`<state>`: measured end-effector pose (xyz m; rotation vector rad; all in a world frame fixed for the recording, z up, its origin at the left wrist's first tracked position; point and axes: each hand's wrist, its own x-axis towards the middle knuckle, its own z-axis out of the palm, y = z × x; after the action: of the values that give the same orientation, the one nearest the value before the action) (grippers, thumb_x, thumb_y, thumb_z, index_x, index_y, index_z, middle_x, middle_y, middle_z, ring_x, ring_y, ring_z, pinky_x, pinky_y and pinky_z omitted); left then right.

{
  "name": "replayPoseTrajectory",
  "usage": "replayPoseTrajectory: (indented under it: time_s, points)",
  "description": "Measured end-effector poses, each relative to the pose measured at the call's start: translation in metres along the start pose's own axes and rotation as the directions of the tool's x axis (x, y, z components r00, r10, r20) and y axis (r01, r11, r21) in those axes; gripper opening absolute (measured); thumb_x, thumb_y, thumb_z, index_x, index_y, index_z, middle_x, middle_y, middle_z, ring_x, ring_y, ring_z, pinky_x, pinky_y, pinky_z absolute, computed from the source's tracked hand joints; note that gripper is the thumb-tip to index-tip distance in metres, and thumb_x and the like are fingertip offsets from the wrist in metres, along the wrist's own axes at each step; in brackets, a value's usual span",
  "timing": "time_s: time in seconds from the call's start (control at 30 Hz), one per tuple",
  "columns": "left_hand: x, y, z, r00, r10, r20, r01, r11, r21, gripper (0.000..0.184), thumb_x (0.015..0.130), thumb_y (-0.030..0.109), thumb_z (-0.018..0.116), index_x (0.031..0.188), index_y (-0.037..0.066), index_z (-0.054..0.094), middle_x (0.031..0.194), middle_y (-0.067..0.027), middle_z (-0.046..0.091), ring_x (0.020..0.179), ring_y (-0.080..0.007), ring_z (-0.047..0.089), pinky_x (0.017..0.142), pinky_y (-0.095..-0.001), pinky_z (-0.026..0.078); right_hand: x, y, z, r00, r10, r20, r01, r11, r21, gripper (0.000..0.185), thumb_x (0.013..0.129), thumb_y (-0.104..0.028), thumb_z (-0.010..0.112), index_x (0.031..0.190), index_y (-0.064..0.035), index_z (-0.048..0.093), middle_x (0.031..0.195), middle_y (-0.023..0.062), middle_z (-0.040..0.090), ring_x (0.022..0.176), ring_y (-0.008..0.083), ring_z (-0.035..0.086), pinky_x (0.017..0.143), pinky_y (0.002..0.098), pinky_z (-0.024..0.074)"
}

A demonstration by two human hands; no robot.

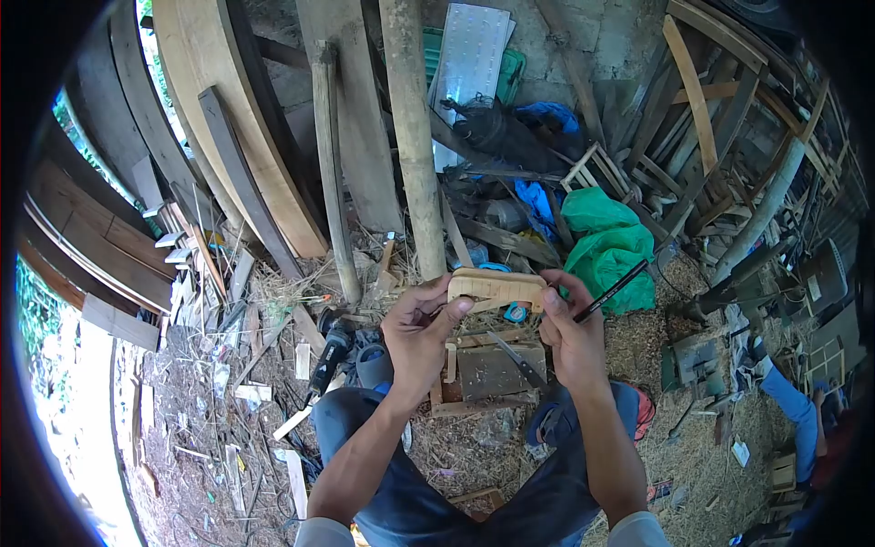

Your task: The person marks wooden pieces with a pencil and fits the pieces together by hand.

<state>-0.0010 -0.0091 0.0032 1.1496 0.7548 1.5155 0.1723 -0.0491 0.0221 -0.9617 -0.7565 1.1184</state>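
Note:
In front of my knees, a small pale wooden piece (pixel 497 290) with rounded corners is held up between both hands. My left hand (pixel 417 335) closes on its left end, thumb on the near face. My right hand (pixel 576 342) pinches the right end and also has a slim black pencil or pen (pixel 623 284) between its fingers, pointing up and right. Below the piece, a blue tape measure (pixel 517 312) partly shows. A knife-like tool with a dark handle (pixel 530 374) lies across a low wooden block (pixel 483 376) between my feet.
A black power tool (pixel 330 357) lies left of my left knee. Planks (pixel 246 118) and a round pole (pixel 415 137) lean at the back. A green plastic bag (pixel 606 242) sits right of the hands. Another person's blue-clad leg (pixel 791 410) shows far right. Wood scraps and shavings cover the ground.

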Motion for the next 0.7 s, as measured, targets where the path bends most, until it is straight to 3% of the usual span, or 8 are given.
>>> replayPoseTrajectory:
  time_s: [0.23, 0.33, 0.4, 0.43, 0.5, 0.6, 0.7]
  points:
    - [0.0003, -0.0013, -0.0022, 1.000, 0.014, 0.012, -0.014, 1.000, -0.008, 0.020, 0.081, -0.003, 0.067, 0.097, -0.004, 0.056, 0.102, -0.0155, 0.065, 0.093, -0.0141, 0.063, 0.081, -0.0253, 0.051, -0.0007, 0.0074, -0.0033, 0.999, -0.050, -0.017, 0.049, 0.997, -0.052, 0.025, 0.087, -0.021, 0.066, 0.102, -0.0046, 0.055, 0.057, -0.0109, 0.039, 0.046, -0.0014, 0.026, 0.042, 0.0207, 0.0161]
    - [0.0029, 0.0004, -0.0025, 1.000, 0.000, -0.002, 0.000, 1.000, -0.011, 0.019, 0.081, -0.003, 0.067, 0.096, -0.003, 0.056, 0.102, -0.0155, 0.065, 0.092, -0.0140, 0.063, 0.080, -0.0251, 0.051, -0.0010, 0.0050, -0.0039, 1.000, 0.010, -0.002, -0.010, 1.000, -0.001, 0.024, 0.087, -0.018, 0.065, 0.104, -0.0040, 0.056, 0.063, -0.0081, 0.046, 0.051, -0.0006, 0.035, 0.045, 0.0188, 0.0225]
    - [0.0044, -0.0033, -0.0052, 1.000, 0.005, -0.020, -0.006, 0.997, -0.072, 0.018, 0.081, -0.003, 0.067, 0.096, -0.003, 0.057, 0.101, -0.0157, 0.065, 0.092, -0.0145, 0.063, 0.080, -0.0258, 0.051, -0.0016, 0.0067, -0.0025, 0.992, -0.114, 0.054, 0.120, 0.982, -0.145, 0.025, 0.087, -0.015, 0.064, 0.108, -0.0027, 0.056, 0.075, -0.0015, 0.059, 0.061, 0.0007, 0.044, 0.050, 0.0174, 0.0315]
    - [0.0047, -0.0028, -0.0044, 1.000, 0.003, -0.016, -0.004, 0.998, -0.070, 0.018, 0.081, -0.003, 0.067, 0.096, -0.003, 0.057, 0.101, -0.0157, 0.065, 0.092, -0.0145, 0.063, 0.080, -0.0258, 0.051, -0.0024, 0.0063, -0.0020, 0.992, -0.114, 0.050, 0.120, 0.982, -0.144, 0.025, 0.087, -0.015, 0.064, 0.108, -0.0027, 0.056, 0.075, -0.0015, 0.059, 0.061, 0.0007, 0.044, 0.050, 0.0174, 0.0315]
    - [0.0054, -0.0013, -0.0030, 0.998, -0.009, -0.064, 0.005, 0.998, -0.068, 0.014, 0.082, -0.002, 0.066, 0.093, -0.002, 0.057, 0.096, -0.0148, 0.066, 0.087, -0.0177, 0.065, 0.077, -0.0297, 0.055, -0.0039, 0.0046, -0.0005, 0.992, -0.095, 0.081, 0.104, 0.989, -0.107, 0.030, 0.085, -0.009, 0.065, 0.113, -0.0023, 0.055, 0.094, 0.0071, 0.065, 0.075, 0.0029, 0.052, 0.057, 0.0178, 0.0383]
    - [0.0055, -0.0008, -0.0032, 0.998, -0.023, -0.067, 0.018, 0.997, -0.070, 0.013, 0.082, -0.001, 0.066, 0.092, -0.002, 0.057, 0.095, -0.0142, 0.066, 0.087, -0.0172, 0.065, 0.075, -0.0297, 0.055, -0.0031, 0.0043, 0.0039, 0.974, -0.192, 0.122, 0.209, 0.966, -0.153, 0.035, 0.081, -0.003, 0.067, 0.113, -0.0018, 0.054, 0.101, 0.0108, 0.066, 0.082, 0.0048, 0.057, 0.059, 0.0182, 0.0410]
    - [0.0064, -0.0040, -0.0056, 0.998, -0.002, -0.057, -0.001, 0.998, -0.063, 0.012, 0.082, -0.002, 0.065, 0.091, -0.001, 0.058, 0.095, -0.0137, 0.066, 0.085, -0.0171, 0.065, 0.074, -0.0293, 0.055, -0.0048, 0.0026, 0.0020, 0.982, -0.145, 0.118, 0.172, 0.949, -0.263, 0.038, 0.079, -0.002, 0.070, 0.113, -0.0009, 0.053, 0.104, 0.0118, 0.065, 0.091, 0.0088, 0.060, 0.065, 0.0192, 0.0450]
